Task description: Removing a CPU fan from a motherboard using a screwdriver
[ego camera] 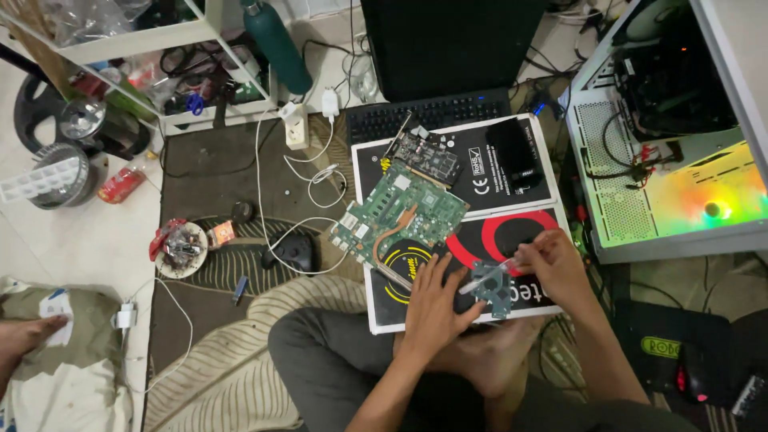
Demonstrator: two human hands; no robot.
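My left hand (434,302) rests on a black, red and white cardboard box (480,232), its fingertips holding a small grey-green circuit board (490,286) flat on the box. My right hand (550,260) grips a thin white stick-like tool (490,272) whose tip touches that small board. A larger green motherboard (400,220) with a copper heat pipe lies on the box just left of my hands. Behind it sits a black graphics card (428,156).
A black keyboard (432,116) and monitor stand beyond the box. An open white computer case (672,136) glows at right. Black gamepad (294,252), white cables, a bowl of small parts (182,250) lie on the rug. Another person's foot (28,336) shows at left.
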